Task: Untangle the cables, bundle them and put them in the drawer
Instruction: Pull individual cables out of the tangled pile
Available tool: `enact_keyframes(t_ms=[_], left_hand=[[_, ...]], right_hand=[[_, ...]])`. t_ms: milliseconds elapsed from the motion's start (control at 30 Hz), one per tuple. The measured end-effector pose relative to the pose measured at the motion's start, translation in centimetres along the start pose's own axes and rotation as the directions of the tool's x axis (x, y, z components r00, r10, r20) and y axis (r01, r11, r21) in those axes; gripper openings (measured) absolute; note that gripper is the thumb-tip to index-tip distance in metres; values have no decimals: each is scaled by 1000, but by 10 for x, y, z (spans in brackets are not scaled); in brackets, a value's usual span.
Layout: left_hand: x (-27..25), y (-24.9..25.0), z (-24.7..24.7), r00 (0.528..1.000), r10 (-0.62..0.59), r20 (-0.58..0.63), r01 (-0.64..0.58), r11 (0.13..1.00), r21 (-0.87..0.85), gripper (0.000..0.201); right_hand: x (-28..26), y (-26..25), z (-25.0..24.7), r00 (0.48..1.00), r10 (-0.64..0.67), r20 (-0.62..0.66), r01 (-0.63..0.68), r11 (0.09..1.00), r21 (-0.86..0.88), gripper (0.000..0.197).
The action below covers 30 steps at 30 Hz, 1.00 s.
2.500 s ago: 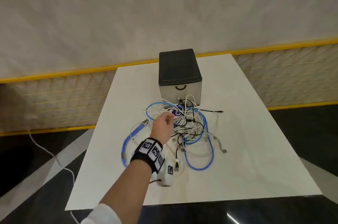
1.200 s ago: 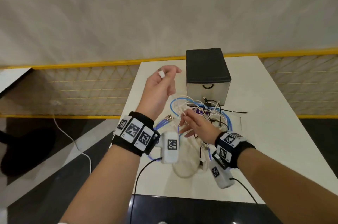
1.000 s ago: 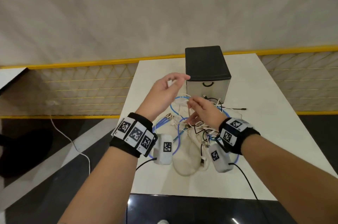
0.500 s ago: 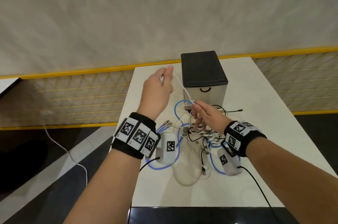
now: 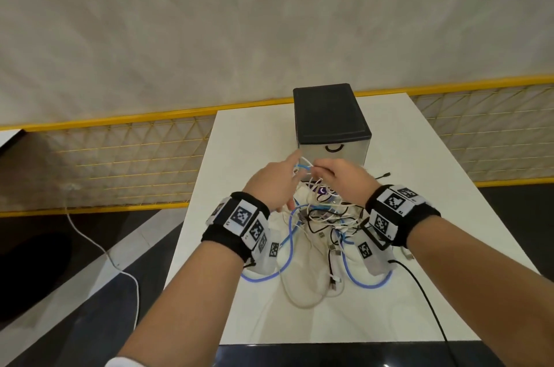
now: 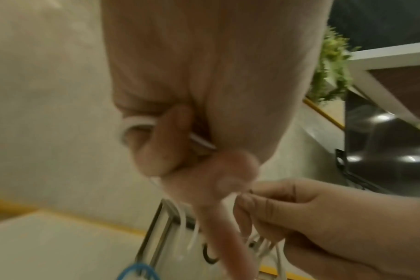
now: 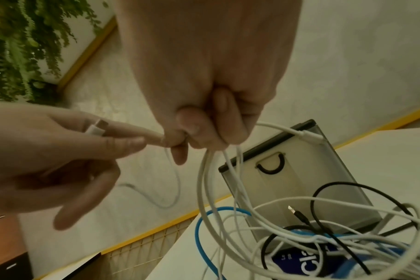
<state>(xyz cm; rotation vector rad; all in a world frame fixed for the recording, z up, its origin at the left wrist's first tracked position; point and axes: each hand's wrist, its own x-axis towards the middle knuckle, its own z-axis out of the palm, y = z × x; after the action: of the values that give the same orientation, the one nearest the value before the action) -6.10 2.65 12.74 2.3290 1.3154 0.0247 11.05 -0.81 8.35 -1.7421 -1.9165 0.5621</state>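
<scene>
A tangle of white, blue and black cables point(image 5: 323, 216) lies on the white table point(image 5: 419, 246) in front of a small drawer unit point(image 5: 331, 120), whose drawer is closed. Both hands meet just above the tangle. My left hand point(image 5: 287, 171) holds the plug end of a white cable point(image 7: 97, 128) between thumb and fingers. My right hand point(image 5: 326, 170) has its fingers curled round several strands of white cable point(image 7: 204, 180) that hang into the pile. A blue cable point(image 5: 284, 246) loops out on both sides.
A purple-labelled item point(image 5: 322, 190) sits inside the tangle. A black plug point(image 5: 385, 176) lies to the right of the drawer unit. A yellow mesh fence point(image 5: 120, 156) runs behind the table. A white cord point(image 5: 99, 249) trails on the dark floor at left.
My left hand, raised up and left with the white cable's end, has come down to meet my right hand by the drawer front. The right hand now grips the white strands.
</scene>
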Motion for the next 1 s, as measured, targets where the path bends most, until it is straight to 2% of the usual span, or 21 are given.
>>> enact_keyframes(t_ms=[67,200,300,333,433,467,500,533,600,700,800,867,933,967,1000], left_hand=[[3,-2,2,999,-9,-36,2,984,-176,32],[3,2,-10,980,51,-193,-82,984,-158,17],[2,3,-35,893,64,-445,-194,948,-253,12],[3,2,-42,871,56,-489,-201,948,-248,14],[6,-3,-49,869,-5,-495,-105,975,-196,5],[8,-2,-47,867,-21,-498,-58,988,-144,15],[8,1,-42,875,17,-484,-52,997,-59,33],[8,6,-35,897,78,-436,-82,997,10,46],[5,22,-20,940,154,-304,-149,988,41,46],[9,27,-3,977,73,-199,-87,994,-63,42],[12,21,-16,941,73,-330,-124,983,-138,30],[10,17,-33,872,95,-480,-182,974,-138,20],[11,11,-44,815,82,-573,-182,976,-120,16],[11,8,-46,814,56,-579,-156,980,-124,14],[11,6,-45,835,34,-549,-119,986,-120,10]], right_hand=[[-2,-2,-5,999,-32,1,32,999,-32,20],[-7,8,-2,999,5,33,-6,1000,22,19],[-14,23,-1,995,69,68,-77,990,115,18],[-14,25,-2,995,78,62,-87,985,150,19],[-10,20,-6,992,108,62,-119,970,210,19],[-8,16,-7,992,116,56,-126,968,218,19],[-6,11,-9,991,122,48,-129,968,214,20],[-4,6,-9,993,115,38,-120,971,207,22],[0,-4,-12,998,61,5,-61,977,205,25],[3,-16,-17,999,-15,-38,24,970,242,23],[-2,-11,-15,999,45,-29,-35,956,292,19],[-8,1,-7,990,136,30,-139,942,306,23],[-12,12,0,982,167,87,-186,937,295,24],[-12,15,3,979,176,98,-198,935,293,26],[-12,15,4,978,186,96,-207,931,301,27]])
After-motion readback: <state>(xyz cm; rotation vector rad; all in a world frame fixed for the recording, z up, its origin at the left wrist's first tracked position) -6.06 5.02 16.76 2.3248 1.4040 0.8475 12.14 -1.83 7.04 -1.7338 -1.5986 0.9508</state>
